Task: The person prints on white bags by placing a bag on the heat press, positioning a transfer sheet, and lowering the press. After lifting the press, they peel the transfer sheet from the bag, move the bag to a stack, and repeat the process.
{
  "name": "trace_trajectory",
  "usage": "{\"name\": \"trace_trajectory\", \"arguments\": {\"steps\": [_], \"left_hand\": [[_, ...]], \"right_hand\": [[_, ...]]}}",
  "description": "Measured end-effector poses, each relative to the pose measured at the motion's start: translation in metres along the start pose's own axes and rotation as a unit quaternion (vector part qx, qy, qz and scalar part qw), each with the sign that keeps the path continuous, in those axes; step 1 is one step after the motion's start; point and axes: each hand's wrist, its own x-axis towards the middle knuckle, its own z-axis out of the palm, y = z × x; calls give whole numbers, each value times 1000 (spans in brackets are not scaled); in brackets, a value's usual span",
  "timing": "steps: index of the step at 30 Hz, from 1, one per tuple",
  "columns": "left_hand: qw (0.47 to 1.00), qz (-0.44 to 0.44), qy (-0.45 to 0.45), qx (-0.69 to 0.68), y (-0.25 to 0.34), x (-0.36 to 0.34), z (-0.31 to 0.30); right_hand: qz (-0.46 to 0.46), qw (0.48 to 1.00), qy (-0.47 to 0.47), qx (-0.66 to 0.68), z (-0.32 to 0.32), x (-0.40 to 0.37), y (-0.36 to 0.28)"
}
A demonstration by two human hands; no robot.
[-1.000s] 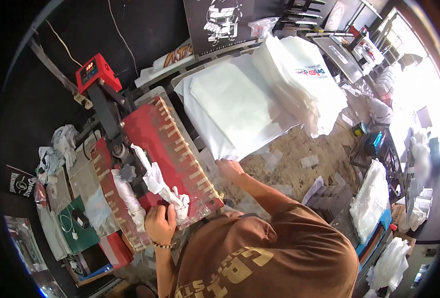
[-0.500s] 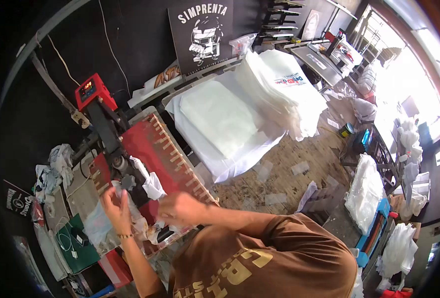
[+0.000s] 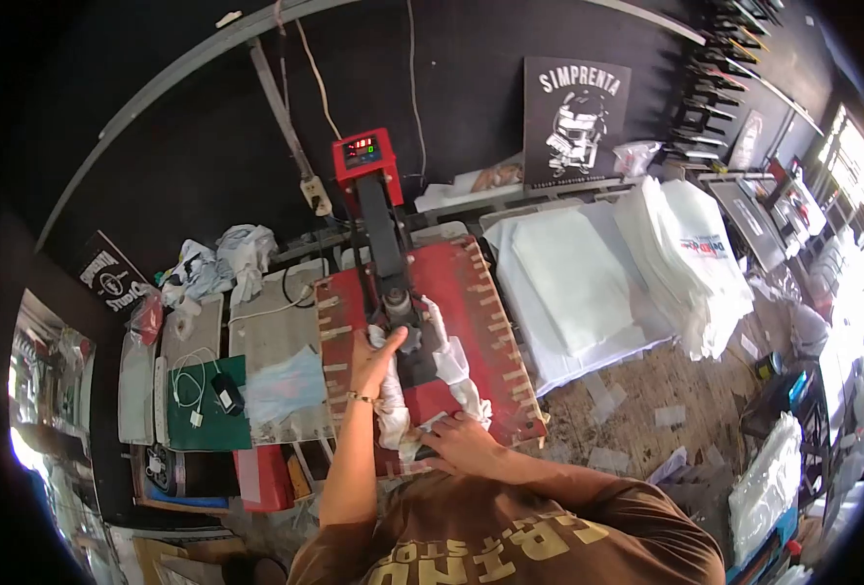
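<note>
A heat press with a red control box (image 3: 364, 156) stands before me over its red platen (image 3: 451, 268). White cloth is wrapped along both side bars of its U-shaped handle (image 3: 451, 363). My left hand (image 3: 373, 361) is at the left wrapped bar, close to the central knob (image 3: 408, 337). Its thumb is stretched out apart from the fingers, and the bar shows between them. My right hand (image 3: 466, 447) lies over the handle's front end, with its fingers curled on the dark grip. Part of that grip is hidden beneath the hand.
White fabric bags (image 3: 685, 258) and flat white sheets (image 3: 573, 283) are stacked on the right. On the left are a bluish translucent sheet (image 3: 286, 386), a green board (image 3: 215, 414) with a charger and cable, and crumpled bags (image 3: 247, 258). A black sign (image 3: 576, 122) leans behind.
My view has swung left. My right hand has come onto the handle's front end and curled there. My left hand has moved in against the wrapped left bar.
</note>
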Motion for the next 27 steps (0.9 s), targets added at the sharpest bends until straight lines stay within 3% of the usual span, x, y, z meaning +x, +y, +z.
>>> {"name": "trace_trajectory", "arguments": {"steps": [1,2,4,6,12,14,16,18,20,21,22,23,24,26,27], "left_hand": [[997,-66,-21,-16,26,-13,-1],[999,-5,14,-38,-8,-2,4],[996,-85,-30,18,39,-22,-4],[995,-93,-36,-8,32,-23,-5],[991,-105,-11,-88,41,-27,1],[977,-115,-61,-167,25,-12,1],[988,-129,-2,-84,18,-10,4],[978,-121,-73,-156,45,-15,-1],[988,-84,-66,-113,43,-14,-2],[994,-48,-87,-55,79,-24,-14],[987,-57,-143,-52,97,-22,-27],[969,-220,-114,11,114,-30,-29],[982,-160,-99,-12,112,-29,-23],[980,-153,-98,-76,98,-28,-18],[979,-152,-91,-96,100,-30,-20]], "right_hand": [[27,999,-44,-1,-2,1,-3],[55,995,-86,-3,-3,3,-5],[36,998,-40,-18,4,6,-4],[63,995,-78,-19,3,8,-8],[54,998,-27,-14,-1,10,-11],[50,998,-16,-32,2,12,-8],[98,988,-115,33,-1,11,-9],[67,994,-83,38,6,9,-5],[81,992,-88,27,-19,16,-16],[86,991,-100,36,-50,25,-28],[97,986,-134,18,-88,33,-41],[111,978,-177,18,-104,33,-54],[122,971,-201,32,-90,30,-43],[44,998,-44,-25,-83,24,-40],[38,998,-44,-21,-84,23,-43]]}}
